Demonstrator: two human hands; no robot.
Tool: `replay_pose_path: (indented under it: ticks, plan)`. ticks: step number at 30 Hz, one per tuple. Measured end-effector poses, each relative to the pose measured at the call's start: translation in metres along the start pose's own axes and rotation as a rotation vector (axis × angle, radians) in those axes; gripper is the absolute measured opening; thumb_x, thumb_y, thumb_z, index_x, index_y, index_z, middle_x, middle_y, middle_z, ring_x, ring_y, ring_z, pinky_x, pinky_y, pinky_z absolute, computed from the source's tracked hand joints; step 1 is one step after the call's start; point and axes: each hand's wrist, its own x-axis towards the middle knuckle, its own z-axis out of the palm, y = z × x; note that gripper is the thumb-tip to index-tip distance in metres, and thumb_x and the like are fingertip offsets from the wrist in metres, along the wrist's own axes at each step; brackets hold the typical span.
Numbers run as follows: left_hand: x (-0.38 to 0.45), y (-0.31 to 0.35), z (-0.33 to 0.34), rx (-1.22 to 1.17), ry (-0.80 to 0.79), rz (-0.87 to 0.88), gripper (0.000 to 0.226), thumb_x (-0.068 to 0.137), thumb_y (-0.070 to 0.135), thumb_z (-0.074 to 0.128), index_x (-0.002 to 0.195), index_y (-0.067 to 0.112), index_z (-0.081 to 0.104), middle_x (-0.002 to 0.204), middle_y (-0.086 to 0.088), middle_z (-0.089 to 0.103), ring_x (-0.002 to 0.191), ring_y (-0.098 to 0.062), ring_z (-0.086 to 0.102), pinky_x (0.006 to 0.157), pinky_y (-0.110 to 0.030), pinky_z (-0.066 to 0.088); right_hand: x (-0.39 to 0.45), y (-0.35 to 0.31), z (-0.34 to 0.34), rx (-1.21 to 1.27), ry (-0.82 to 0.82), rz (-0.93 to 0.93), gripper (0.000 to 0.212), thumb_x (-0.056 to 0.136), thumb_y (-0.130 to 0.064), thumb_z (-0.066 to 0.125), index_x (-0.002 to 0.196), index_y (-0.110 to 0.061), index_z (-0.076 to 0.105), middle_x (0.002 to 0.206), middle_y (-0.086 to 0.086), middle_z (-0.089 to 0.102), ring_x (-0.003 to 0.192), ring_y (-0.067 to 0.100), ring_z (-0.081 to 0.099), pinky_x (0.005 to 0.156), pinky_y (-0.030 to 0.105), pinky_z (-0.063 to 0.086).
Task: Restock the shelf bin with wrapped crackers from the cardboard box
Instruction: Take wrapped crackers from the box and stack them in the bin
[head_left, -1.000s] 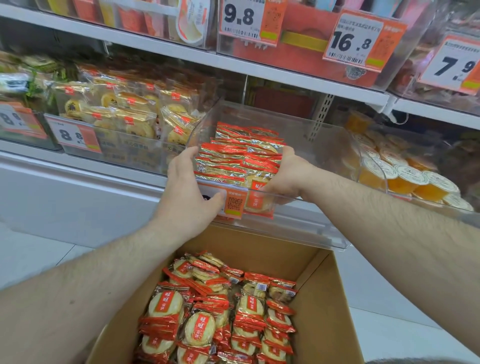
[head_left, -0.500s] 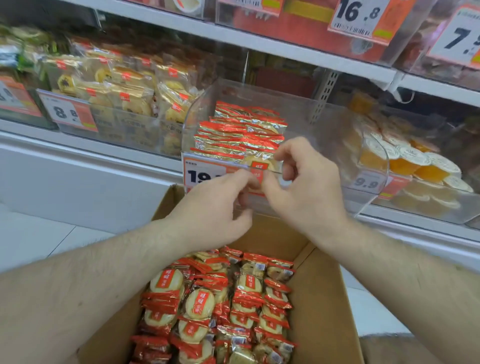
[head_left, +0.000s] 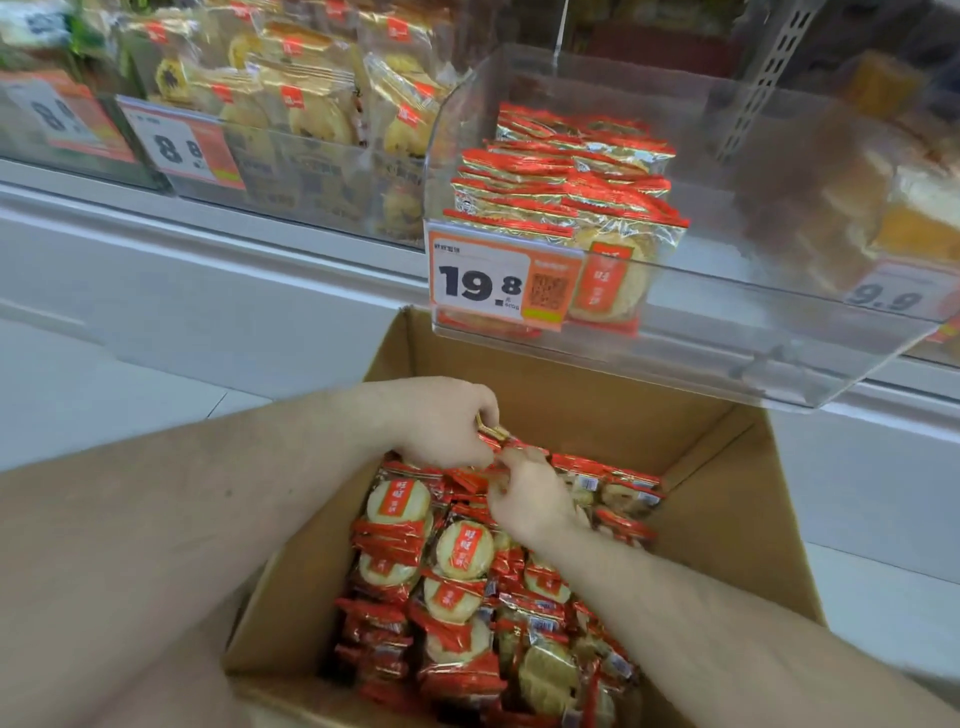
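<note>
Below the shelf bin (head_left: 675, 332), both my hands reached into the cardboard box (head_left: 727, 519): left hand (head_left: 441, 421) and right hand (head_left: 524, 499) each gripped crackers (head_left: 462, 551) near its far edge.

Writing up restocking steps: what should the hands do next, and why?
Probably lift a gathered handful up into the clear bin: both the left hand and right hand already grip wrapped crackers in the cardboard box, and the bin's right side looks unfilled.

Price tags on the clear bins
The shelf bin (head_left: 675, 332) carries a tag (head_left: 501, 283) reading 19.8 beside a QR code; left of that bin, another tag (head_left: 179, 143) reads 8.8; right of it, a blurred tag (head_left: 891, 296) reads 9.9
</note>
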Motion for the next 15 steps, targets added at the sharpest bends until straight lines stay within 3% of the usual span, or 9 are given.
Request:
replay_pose_path:
  ticks: [3,7,12,15]
  plan:
    - [0.002,-0.002,-0.001,-0.028,0.0,-0.038,0.036,0.096,0.022,0.058,0.132,0.015,0.054,0.128,-0.004,0.059,0.116,-0.02,0.057,0.09,-0.024,0.042,0.016,-0.004,0.017,0.021,0.031,0.001,0.052,0.087,-0.008,0.049,0.138,-0.022,0.051,0.137,0.003,0.046,0.119,0.03,0.056,0.09,0.038,0.051]
    - [0.001,-0.006,-0.006,-0.092,-0.034,-0.07,0.039,0.092,0.03,0.062,0.129,0.019,0.054,0.125,0.002,0.06,0.11,-0.017,0.058,0.092,-0.026,0.046,0.029,0.001,0.023,0.032,0.036,-0.009,0.035,0.086,-0.002,0.046,0.112,-0.017,0.065,0.118,0.007,0.062,0.106,0.03,0.061,0.083,0.036,0.052]
    - [0.001,-0.01,-0.009,-0.341,-0.008,-0.183,0.041,0.09,0.035,0.06,0.128,0.022,0.051,0.107,0.003,0.064,0.094,-0.018,0.062,0.087,-0.035,0.053,0.004,0.017,0.008,0.042,0.297,-0.196,0.014,0.089,-0.013,0.047,0.096,-0.015,0.06,0.102,0.001,0.056,0.079,0.03,0.063,0.065,0.042,0.054]
    - [0.0,-0.011,-0.009,-0.58,-0.026,-0.341,0.045,0.096,0.041,0.051,0.136,0.025,0.04,0.117,-0.003,0.056,0.1,-0.023,0.056,0.087,-0.041,0.051,-0.023,0.02,-0.003,0.116,0.394,-0.358,0.012,0.088,-0.028,0.036,0.092,-0.026,0.047,0.099,-0.006,0.05,0.074,0.03,0.06,0.06,0.047,0.052]
